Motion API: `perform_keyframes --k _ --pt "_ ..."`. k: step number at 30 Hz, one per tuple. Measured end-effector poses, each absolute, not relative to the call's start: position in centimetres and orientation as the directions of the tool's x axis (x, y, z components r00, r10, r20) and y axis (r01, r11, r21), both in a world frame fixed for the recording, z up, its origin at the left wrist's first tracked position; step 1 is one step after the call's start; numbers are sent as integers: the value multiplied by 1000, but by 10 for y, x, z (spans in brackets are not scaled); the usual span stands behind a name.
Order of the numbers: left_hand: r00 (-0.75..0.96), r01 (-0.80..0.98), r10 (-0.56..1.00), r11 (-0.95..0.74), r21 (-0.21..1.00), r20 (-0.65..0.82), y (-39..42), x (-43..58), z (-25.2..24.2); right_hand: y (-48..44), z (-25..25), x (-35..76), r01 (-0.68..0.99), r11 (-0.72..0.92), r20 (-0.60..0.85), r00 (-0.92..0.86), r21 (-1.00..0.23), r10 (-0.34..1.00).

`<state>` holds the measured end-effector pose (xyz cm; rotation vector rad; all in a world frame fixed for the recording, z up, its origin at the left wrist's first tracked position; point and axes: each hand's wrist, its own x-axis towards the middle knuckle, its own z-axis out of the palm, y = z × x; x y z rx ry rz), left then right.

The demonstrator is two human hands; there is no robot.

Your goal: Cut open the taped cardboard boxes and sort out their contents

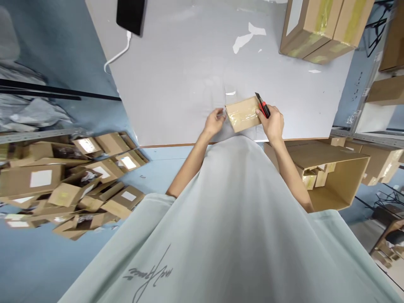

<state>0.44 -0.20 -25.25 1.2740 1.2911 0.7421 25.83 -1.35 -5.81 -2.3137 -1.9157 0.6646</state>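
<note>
Near the front edge of the pale grey table [176,84], the head view shows a small brown cardboard box [243,114] with shiny clear tape across its upper face, lying askew between the two hands. The right hand [273,123] grasps a slim black-and-red utility knife [264,107], tip pointing up and away from the wearer, while its thumb lies against the box's right end. The left hand [215,121] appears to hold nothing, its fingers loosely curled just beside the box's left end; whether they touch it, I cannot tell. Nor is it clear whether the box rests fully on the tabletop or is partly raised.

The likeliest trouble is a nick: one hand manages both knife and box, so a twist of the wrist could swing the tip towards the left fingers. How far the blade is out is too small to judge. Held at one end only, the box could also pivot, or slip over the nearby edge. Beyond lies a torn white scrap [242,43], well apart from both hands.
</note>
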Motion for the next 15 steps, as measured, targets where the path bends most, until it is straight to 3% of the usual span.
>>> perform_keyframes --k 3,8,15 --pt "143 250 968 164 954 -204 11 -10 -215 -19 -60 254 960 -158 -248 98 -233 964" --pt "279 267 949 69 961 -145 29 -6 -165 -38 -44 248 960 -200 -222 155 -194 963" --pt "330 171 934 87 981 -140 38 -4 -172 -74 -8 201 952 -173 -437 48 -252 898"
